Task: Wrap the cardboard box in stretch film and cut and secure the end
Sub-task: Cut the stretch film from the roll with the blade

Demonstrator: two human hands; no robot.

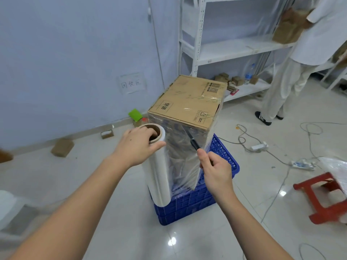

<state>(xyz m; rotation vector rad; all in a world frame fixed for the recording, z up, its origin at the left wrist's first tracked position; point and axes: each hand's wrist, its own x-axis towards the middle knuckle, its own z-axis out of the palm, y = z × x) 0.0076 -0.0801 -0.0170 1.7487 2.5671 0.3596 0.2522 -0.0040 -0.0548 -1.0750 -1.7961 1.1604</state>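
Film roll (159, 166) under left grip (139, 145), beside wrapped box (187, 102).

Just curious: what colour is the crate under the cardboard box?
Blue, with a perforated lattice pattern: the crate shows best in the head view.

Cardboard box (189, 102): brown, tall, upright on a blue crate, printed marks on its top face, side faces already covered in clear film. Roll of stretch film (159, 171): white, on a brown cardboard core, upright just left of the box at its near corner; a taut sheet of film runs from the roll to the box. Knife (192, 140): dark handle, blade tip against that sheet near the box's upper near edge.
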